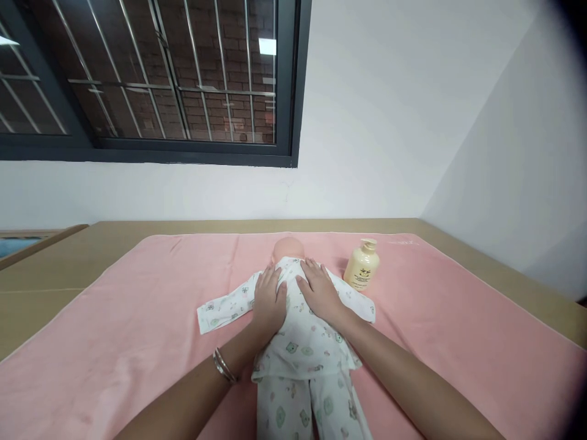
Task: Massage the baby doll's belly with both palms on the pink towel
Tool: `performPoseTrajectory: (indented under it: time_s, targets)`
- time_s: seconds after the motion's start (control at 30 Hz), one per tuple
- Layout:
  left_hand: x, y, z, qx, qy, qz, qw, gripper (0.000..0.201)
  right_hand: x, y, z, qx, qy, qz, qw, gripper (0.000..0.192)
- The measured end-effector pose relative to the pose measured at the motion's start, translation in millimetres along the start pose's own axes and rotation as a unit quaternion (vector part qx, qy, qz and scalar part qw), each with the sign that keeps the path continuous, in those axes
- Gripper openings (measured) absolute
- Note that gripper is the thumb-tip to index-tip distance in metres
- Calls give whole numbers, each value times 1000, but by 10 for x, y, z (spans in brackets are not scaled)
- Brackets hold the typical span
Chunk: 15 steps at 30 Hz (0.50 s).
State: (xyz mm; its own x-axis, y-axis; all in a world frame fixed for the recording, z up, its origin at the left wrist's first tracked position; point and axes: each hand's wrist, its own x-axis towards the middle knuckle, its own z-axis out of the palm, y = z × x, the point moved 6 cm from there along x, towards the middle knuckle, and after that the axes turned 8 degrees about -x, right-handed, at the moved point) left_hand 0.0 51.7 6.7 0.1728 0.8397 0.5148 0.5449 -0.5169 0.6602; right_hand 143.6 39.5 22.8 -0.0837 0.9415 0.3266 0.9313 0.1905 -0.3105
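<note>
A baby doll [288, 247] with a smooth, bald head lies stretched out, its head at the far end and no face showing. It wears a white printed pyjama top [306, 348] and matching trousers [287, 406], with both sleeves spread out to the sides. My left hand [269, 299] rests flat on the left shoulder area of the top, fingers extended. On the right shoulder area lies my right hand [321, 291], also flat with fingers slightly apart. Neither hand grasps anything. The doll's hands and feet are not visible.
A pale yellow pump bottle [362, 266] stands right of the doll, just beyond its right sleeve. Beneath everything is a pink cloth [151, 342] over a tan surface [50, 299]. A white wall [367, 122] and a barred, dark-framed window [183, 150] are behind.
</note>
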Motion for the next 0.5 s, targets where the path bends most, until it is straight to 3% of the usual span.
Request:
performPoseTrajectory:
  time_s: [0.13,0.3,0.4,0.5]
  targets:
    - [-12,-8,-26,-16,24,16,999,40,-40,-66,-179,-5,11,9,1000,52]
    - [-32,11,-39,-31,35,31,998,38,-152,-241,-517,2,89,-44,995,50]
    - [-53,28,-56,-49,44,44,997,37,-227,-337,-442,-4,97,-69,993,48]
    - [-77,41,-87,-62,56,48,995,39,-261,-385,-217,-11,45,-74,996,47]
